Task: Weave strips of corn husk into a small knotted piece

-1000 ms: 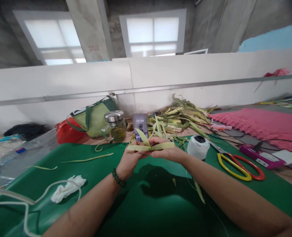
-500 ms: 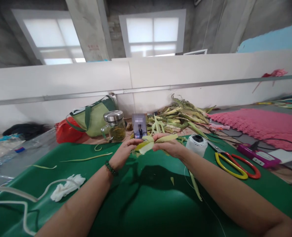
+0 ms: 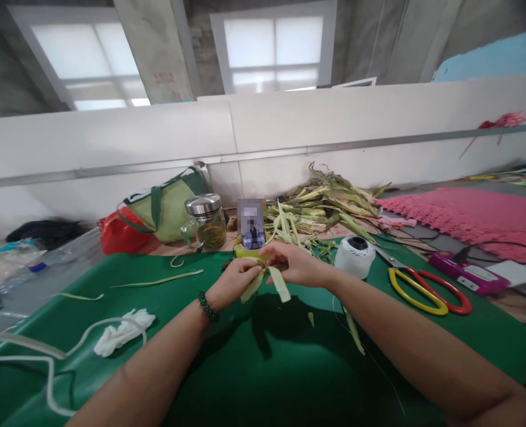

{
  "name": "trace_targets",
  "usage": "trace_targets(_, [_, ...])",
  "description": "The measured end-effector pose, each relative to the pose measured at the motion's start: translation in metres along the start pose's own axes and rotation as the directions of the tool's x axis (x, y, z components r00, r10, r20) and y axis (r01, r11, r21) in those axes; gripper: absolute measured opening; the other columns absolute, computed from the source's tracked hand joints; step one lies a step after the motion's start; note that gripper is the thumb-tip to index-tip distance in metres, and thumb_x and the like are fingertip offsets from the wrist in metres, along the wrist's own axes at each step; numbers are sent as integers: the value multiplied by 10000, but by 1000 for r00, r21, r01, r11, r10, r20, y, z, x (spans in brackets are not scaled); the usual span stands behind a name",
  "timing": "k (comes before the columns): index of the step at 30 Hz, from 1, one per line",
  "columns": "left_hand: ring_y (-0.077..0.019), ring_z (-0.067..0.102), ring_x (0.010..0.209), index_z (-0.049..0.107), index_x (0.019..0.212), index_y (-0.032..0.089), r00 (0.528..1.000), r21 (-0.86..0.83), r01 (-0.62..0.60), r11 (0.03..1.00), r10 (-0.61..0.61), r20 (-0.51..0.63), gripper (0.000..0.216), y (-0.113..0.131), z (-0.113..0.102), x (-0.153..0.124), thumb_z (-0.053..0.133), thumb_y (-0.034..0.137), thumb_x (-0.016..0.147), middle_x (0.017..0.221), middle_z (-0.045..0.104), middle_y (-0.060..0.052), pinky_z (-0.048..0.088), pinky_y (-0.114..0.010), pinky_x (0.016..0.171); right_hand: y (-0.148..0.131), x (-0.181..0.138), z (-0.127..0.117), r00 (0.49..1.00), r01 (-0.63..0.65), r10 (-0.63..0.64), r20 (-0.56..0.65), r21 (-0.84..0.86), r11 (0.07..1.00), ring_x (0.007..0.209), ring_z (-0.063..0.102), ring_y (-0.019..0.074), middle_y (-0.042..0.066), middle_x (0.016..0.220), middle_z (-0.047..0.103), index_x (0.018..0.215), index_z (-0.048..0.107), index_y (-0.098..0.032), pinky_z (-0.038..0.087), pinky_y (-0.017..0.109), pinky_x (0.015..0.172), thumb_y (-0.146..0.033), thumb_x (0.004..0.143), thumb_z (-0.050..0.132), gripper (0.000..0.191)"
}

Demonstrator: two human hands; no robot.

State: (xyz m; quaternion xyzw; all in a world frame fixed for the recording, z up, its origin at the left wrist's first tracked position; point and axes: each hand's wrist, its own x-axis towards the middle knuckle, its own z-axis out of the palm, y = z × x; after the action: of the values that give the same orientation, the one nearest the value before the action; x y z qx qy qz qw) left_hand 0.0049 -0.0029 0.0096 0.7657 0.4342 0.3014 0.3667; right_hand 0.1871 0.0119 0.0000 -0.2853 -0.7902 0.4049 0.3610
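My left hand [image 3: 233, 283] pinches pale leaf strips [image 3: 280, 284]; right hand [image 3: 297, 265] beside their join, grip unclear; likely arranging, next move wants steady left pinch

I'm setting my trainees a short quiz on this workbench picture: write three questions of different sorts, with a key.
1. Multiple choice: which arm wears the green beaded bracelet?
a) left
b) right
c) neither
2. True or false: in the picture, the white spool stands to the left of the scissors.
3. Short answer: what are the left hand and right hand handling?

Key:
1. a
2. True
3. Pale leafy strips
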Motion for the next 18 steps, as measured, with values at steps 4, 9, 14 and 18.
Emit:
trace_targets(4, [-100,408,515,451,470,164,988,-201,127,971,-142,-58,342,4,2,-2,571,401,685,500,417,27,336,-225,518,1,4,-4,1000,25,-25,-6,-21,999,615,545,117,18,689,583,724,603,-150,430,236,559,-385,764,616,239])
trace_targets(9, [-136,600,623,642,725,119,944,-561,328,760,-285,166,437,1,9,-3,651,551,662,682,640,-64,474,-249,630,3,6,0,992,59,-74,-102,-144,988,622,512,114,14,651,575,659,607,-144,396,230,575,-334,776,569,225])
trace_targets(14, [-95,591,597,670,728,114,944,-608,314,729,-311,113,390,-8,15,0,828,409,527,711,662,-47,480,-209,612,-1,6,5,988,72,-104,-115,-252,965,558,421,94,-14,535,445,517,478,-154,331,224,544,-309,822,462,342])
trace_targets(18, [-116,632,656,682,728,114,934,-623,307,719,-352,54,290,-10,16,2,838,265,534,712,668,-42,483,-201,629,2,6,7,971,-35,-44,-235,-321,946,522,362,78,-37,530,391,539,446,-160,281,218,498,-270,794,498,283])
